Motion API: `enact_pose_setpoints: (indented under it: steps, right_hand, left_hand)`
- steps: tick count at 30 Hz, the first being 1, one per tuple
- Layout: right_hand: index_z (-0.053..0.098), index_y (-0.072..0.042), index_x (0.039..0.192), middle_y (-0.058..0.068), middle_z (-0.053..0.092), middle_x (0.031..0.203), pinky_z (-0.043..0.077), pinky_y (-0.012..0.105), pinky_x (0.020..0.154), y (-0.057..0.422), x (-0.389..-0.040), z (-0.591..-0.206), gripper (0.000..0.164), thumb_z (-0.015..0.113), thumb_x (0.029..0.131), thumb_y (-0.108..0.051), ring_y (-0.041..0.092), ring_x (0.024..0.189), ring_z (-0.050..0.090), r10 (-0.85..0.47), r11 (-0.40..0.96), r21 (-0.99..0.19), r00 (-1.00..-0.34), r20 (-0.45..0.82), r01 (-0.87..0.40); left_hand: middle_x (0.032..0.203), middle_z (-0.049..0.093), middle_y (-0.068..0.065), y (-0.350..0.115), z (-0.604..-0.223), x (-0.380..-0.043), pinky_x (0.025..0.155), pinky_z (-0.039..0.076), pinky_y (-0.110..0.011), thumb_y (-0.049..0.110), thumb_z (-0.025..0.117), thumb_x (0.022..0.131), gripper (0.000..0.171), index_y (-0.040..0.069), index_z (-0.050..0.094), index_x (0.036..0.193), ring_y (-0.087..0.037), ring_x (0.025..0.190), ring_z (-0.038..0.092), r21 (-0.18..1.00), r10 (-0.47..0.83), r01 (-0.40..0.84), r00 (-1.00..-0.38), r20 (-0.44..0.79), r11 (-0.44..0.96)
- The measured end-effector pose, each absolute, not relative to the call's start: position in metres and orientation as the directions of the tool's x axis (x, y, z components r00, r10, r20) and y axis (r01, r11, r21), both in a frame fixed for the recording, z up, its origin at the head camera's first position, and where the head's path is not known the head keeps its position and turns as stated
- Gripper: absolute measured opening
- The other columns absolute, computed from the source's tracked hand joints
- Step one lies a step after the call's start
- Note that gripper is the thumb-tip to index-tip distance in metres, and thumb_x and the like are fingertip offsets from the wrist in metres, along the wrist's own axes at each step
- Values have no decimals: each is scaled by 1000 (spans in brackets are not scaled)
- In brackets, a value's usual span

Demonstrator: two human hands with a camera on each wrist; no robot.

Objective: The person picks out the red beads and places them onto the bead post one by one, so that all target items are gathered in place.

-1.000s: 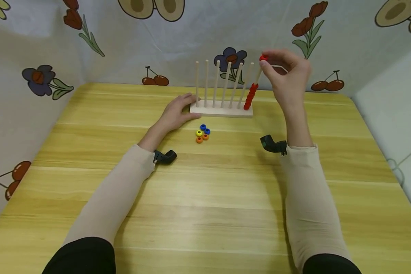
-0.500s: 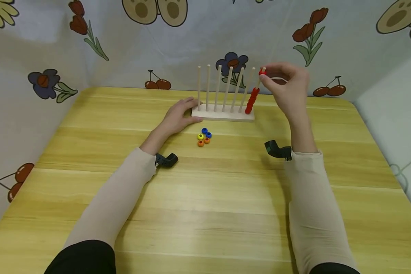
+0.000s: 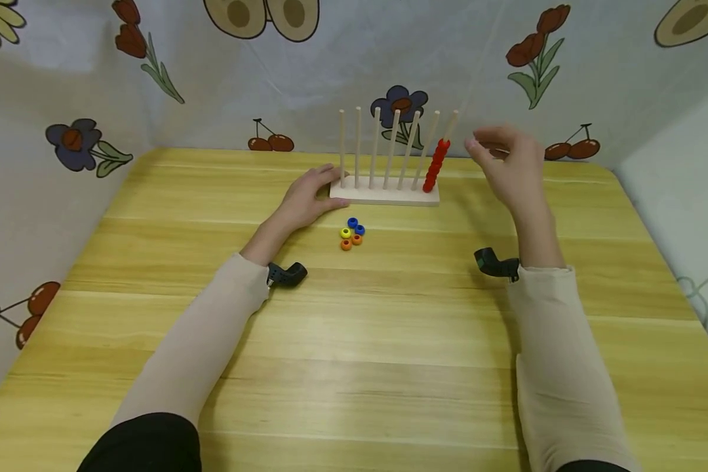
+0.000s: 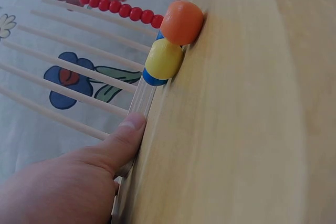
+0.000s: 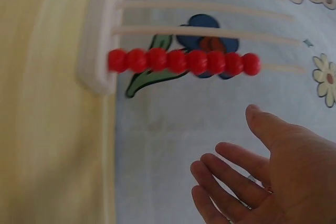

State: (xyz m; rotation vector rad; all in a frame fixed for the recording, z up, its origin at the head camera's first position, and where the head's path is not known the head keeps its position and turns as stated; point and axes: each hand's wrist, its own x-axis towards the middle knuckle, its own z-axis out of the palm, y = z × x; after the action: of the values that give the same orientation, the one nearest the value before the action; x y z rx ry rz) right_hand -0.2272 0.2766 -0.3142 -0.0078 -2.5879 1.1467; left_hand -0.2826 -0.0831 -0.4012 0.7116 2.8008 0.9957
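A pale wooden peg rack (image 3: 383,195) with a row of upright rods stands near the table's back edge. Its rightmost rod carries a stack of red beads (image 5: 197,62), and the rod's tip shows above them. My left hand (image 3: 308,196) grips the rack's left end, thumb along the front of the base, fingers partly hidden behind it. To the right of the red stack, my right hand (image 3: 513,164) is in the air with relaxed fingers and nothing in them. Two blue beads (image 3: 353,223), a yellow bead (image 3: 345,233) and two orange beads (image 3: 356,240) lie before the rack.
The wood-grain table (image 3: 354,341) extends in front of the rack. Behind it hangs a pale cloth (image 3: 318,72) printed with flowers and cherries. Small black cameras sit on the left wrist (image 3: 287,275) and right wrist (image 3: 495,263).
A red bead pinched by my right hand at the rightmost rod's top has slid down onto the red stack. That hand has let go and moved right. The left hand stays on the rack.
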Motion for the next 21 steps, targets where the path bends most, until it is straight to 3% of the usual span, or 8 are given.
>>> enact_pose_setpoints:
  steps: [3,7,11,21]
  right_hand:
    - [56,-15,144,10,57,146,40,48,117,284,-225,-323,61,58,97,-54,31,135,53,45,760,-640,-973,228,-114]
    - [32,-16,159,14,33,163,24,63,121,295,-221,-334,74,53,99,-55,40,150,30,-113,827,-543,-989,95,-146]
    - [18,-13,162,16,16,168,14,65,123,304,-217,-343,82,53,100,-53,41,155,14,-190,845,-504,-981,31,-179]
    - [9,-16,163,15,-1,170,8,70,121,313,-210,-351,84,47,101,-58,43,156,2,-135,865,-485,-990,25,-130]
  left_hand:
    - [166,29,-8,-86,-401,-282,126,15,-56,48,70,92,67,26,47,151,-37,155,20,612,452,396,-889,70,684]
    - [166,29,-7,-88,-400,-282,126,15,-56,48,70,92,68,26,46,152,-38,155,19,607,448,391,-892,64,692]
    - [165,30,-8,-89,-400,-282,126,15,-56,48,70,91,68,26,47,151,-38,154,20,602,448,393,-892,65,695]
    - [166,29,-7,-84,-397,-280,126,14,-56,51,71,90,73,26,45,153,-37,155,19,603,444,387,-894,60,698]
